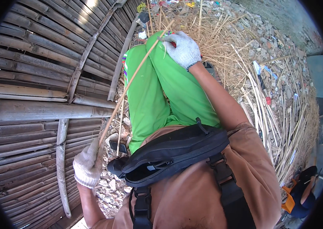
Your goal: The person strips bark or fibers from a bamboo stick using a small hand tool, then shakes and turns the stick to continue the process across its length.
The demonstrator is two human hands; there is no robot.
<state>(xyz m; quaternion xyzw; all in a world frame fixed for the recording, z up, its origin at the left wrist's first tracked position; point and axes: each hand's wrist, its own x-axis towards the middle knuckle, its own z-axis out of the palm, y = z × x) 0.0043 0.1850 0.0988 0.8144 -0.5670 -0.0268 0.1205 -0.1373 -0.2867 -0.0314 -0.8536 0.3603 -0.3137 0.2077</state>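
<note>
A long, thin bamboo strip [131,81] runs slantwise from my lower left up across the green trousers over my knees [184,82]. My left hand [87,162], in a whitish knitted glove, is closed around its lower end beside my hip. Near the strip's far end, my right hand [182,49], in a pale grey glove, is closed above my knee. From its fingers a small dark tip reaches to the strip, and a bit of red shows between them; the rest of that object is hidden. A pale thin shaving hangs by the fingertips.
A bamboo slat wall [31,110] stands close on my left. Pale split strips [262,110] lie at my right, beside shavings [216,45] and rubble. A black bag [176,152] crosses my waist. A dark phone-like object [118,147] lies near my left hip.
</note>
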